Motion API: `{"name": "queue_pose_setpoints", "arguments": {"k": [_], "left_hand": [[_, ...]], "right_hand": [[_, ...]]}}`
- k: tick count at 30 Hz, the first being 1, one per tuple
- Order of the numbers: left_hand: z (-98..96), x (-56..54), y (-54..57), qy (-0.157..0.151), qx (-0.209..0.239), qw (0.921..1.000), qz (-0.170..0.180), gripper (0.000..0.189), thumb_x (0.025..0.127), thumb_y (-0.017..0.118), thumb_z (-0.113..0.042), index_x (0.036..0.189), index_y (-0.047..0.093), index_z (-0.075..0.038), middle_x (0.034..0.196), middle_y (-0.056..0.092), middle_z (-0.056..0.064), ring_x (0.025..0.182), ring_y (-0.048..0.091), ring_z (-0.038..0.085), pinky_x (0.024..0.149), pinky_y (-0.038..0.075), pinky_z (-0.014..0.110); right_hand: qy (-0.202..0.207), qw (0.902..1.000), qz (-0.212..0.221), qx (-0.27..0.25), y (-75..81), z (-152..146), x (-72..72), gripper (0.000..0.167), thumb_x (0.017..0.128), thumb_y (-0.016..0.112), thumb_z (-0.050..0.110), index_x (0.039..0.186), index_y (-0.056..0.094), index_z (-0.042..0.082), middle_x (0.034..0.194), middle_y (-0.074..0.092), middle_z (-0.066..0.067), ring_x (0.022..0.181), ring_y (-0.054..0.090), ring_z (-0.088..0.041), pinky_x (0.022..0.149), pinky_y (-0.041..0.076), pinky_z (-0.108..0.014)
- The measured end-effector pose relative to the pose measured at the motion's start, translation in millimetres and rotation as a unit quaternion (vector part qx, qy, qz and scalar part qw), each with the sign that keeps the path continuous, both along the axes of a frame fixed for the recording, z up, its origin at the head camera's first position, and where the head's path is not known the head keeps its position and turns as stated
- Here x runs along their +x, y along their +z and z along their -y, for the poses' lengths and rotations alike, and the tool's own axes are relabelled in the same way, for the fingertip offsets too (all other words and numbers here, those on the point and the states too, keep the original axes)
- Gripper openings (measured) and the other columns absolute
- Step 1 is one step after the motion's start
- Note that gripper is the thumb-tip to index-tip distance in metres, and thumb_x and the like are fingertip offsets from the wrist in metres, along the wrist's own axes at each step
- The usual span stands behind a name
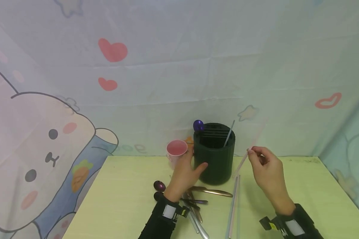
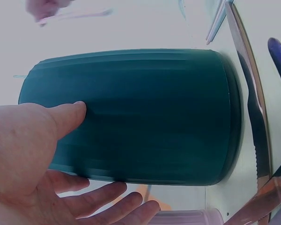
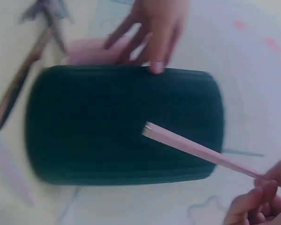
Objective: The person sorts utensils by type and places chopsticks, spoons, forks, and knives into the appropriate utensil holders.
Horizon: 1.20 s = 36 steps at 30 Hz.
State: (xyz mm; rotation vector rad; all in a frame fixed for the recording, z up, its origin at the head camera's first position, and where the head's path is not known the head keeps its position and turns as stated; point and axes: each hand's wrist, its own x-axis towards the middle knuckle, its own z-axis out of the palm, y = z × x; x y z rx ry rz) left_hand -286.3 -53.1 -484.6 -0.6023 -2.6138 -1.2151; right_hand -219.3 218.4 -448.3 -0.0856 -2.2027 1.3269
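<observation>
A dark green utensil holder (image 1: pixel 215 167) stands upright near the table's back edge. In its top are a purple spoon (image 1: pixel 198 125) and a pale blue chopstick (image 1: pixel 229 133). My left hand (image 1: pixel 183 174) rests against the holder's left side, its thumb touching the front and its fingers stretched out, as the left wrist view shows. Right of the holder, my right hand (image 1: pixel 267 171) pinches a pink chopstick (image 3: pixel 192 147) between thumb and fingers. That chopstick slants, its lower end in front of the holder in the right wrist view.
A pink cup (image 1: pixel 177 148) stands left of the holder, partly behind my left hand. A knife (image 1: pixel 218 192) and dark spoons (image 1: pixel 159 186) lie among overlapping cutlery in front. Several chopsticks (image 1: pixel 234 209) lie side by side toward the front edge. A printed cloth (image 1: pixel 167 66) hangs behind the table.
</observation>
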Motion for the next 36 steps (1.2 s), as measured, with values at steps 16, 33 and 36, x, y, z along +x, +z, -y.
{"name": "queue_pose_setpoints", "arguments": {"k": [16,33,36], "left_hand": [[-0.8,-0.1,0.0,-0.001,0.001,1.0000,-0.003,0.069,0.104,0.078,-0.036,0.163,0.048,-0.016,0.158,0.066,0.011,0.151,0.060,0.031,0.125,0.049,0.054],[-0.4,-1.3,-4.1,-0.002,0.000,1.0000,-0.008,0.070,0.104,0.078,-0.036,0.163,0.049,-0.014,0.156,0.067,0.012,0.149,0.062,0.030,0.125,0.050,0.053],[-0.6,-1.2,-3.9,-0.003,0.001,1.0000,-0.008,0.070,0.104,0.077,-0.037,0.163,0.048,-0.014,0.157,0.066,0.012,0.150,0.061,0.030,0.125,0.050,0.053]], "right_hand": [[0.051,0.9727,-0.186,-0.129,53.1,21,-15.3,0.022,0.111,0.064,0.009,0.122,0.074,-0.006,0.104,0.063,0.010,0.059,0.050,-0.003,0.054,0.042,-0.014],[0.017,0.9804,-0.187,-0.060,16.9,33,-56.5,0.016,0.108,0.070,0.009,0.118,0.082,0.003,0.095,0.063,0.009,0.066,0.050,-0.001,0.061,0.039,-0.014],[0.011,0.9816,-0.187,-0.037,9.2,34,-60.2,0.013,0.106,0.073,0.006,0.114,0.082,0.002,0.092,0.063,0.002,0.066,0.048,-0.002,0.061,0.037,-0.013]]}}
